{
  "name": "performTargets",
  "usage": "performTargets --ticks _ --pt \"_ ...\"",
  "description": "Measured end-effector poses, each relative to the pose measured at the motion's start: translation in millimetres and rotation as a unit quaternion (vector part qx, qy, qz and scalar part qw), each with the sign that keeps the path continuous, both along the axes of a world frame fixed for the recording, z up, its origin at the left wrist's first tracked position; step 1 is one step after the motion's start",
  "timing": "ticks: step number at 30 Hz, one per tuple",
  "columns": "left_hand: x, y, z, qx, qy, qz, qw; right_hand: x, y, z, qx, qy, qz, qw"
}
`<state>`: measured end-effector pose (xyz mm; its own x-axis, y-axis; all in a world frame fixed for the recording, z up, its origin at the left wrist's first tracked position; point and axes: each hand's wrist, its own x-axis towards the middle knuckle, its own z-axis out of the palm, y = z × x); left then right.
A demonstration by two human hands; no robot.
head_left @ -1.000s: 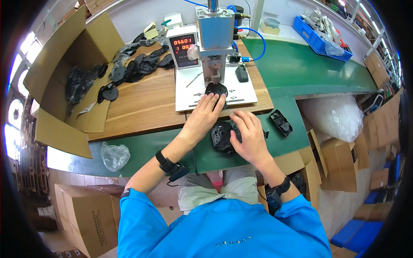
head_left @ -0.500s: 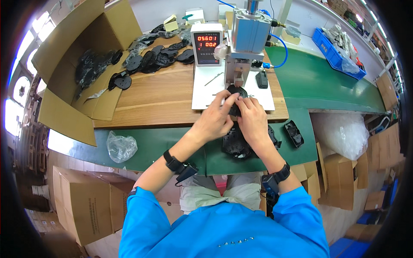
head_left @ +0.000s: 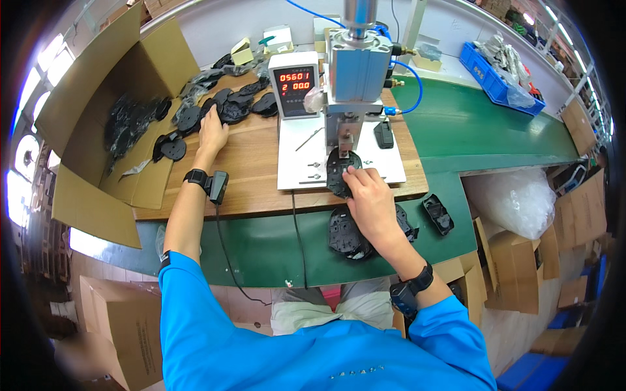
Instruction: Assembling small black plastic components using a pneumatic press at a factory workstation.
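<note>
While the right hand [head_left: 368,201] pinches the black housing [head_left: 336,177] beneath the press [head_left: 357,73] — left hand [head_left: 212,135] at the black parts [head_left: 235,108], grip unreadable — a sideways tug could skew it.

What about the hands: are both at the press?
No, only the right hand is; the left hand is at the pile of black parts.

One silver, block-shaped metal press [head_left: 357,68], one white box-shaped digital readout [head_left: 295,107] and one white rectangular plate [head_left: 293,171]. One black oval plastic part [head_left: 338,173] is at the press, one black oblong plastic shell [head_left: 438,216] near right, one blue plastic crate [head_left: 482,78] far right. Left, at least five black disc-shaped plastic parts [head_left: 234,112], though overlap may hide more, beside one large open brown cardboard box [head_left: 94,203].
</note>
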<state>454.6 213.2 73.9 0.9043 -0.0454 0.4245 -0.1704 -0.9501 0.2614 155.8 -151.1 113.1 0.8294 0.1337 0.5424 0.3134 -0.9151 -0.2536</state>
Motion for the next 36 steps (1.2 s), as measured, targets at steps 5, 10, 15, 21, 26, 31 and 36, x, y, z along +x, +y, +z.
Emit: performTargets --ticks 5,10,15,21,26,31,36 --pt "-15.1 -13.4 4.1 0.076 -0.035 -0.005 0.997 -0.8 -0.8 1.2 0.002 0.01 -0.003 1.0" --pt "-75.6 -29.0 12.9 0.006 -0.082 -0.094 0.992 -0.7 -2.3 0.9 0.0 0.009 -0.004 1.0" --pt "-171.3 -45.7 19.5 -0.03 -0.025 -0.101 0.994 0.1 -3.0 -2.4 -0.003 0.008 -0.005 1.0" --pt "-240.7 -39.6 3.7 -0.027 -0.032 -0.176 0.983 -2.7 -2.0 -1.7 0.0 0.007 -0.002 1.0" --pt "-262.8 -36.6 -4.1 -0.002 -0.064 -0.172 0.983 -2.3 -0.5 -1.3 0.005 0.009 -0.005 1.0" --pt "-274.7 -38.7 5.6 -0.047 -0.026 -0.139 0.989 0.1 -0.5 -1.2 0.006 -0.009 0.001 1.0" --pt "-292.1 -52.4 16.0 -0.105 0.021 -0.196 0.975 0.2 0.0 -4.6 0.018 -0.034 -0.001 0.999"
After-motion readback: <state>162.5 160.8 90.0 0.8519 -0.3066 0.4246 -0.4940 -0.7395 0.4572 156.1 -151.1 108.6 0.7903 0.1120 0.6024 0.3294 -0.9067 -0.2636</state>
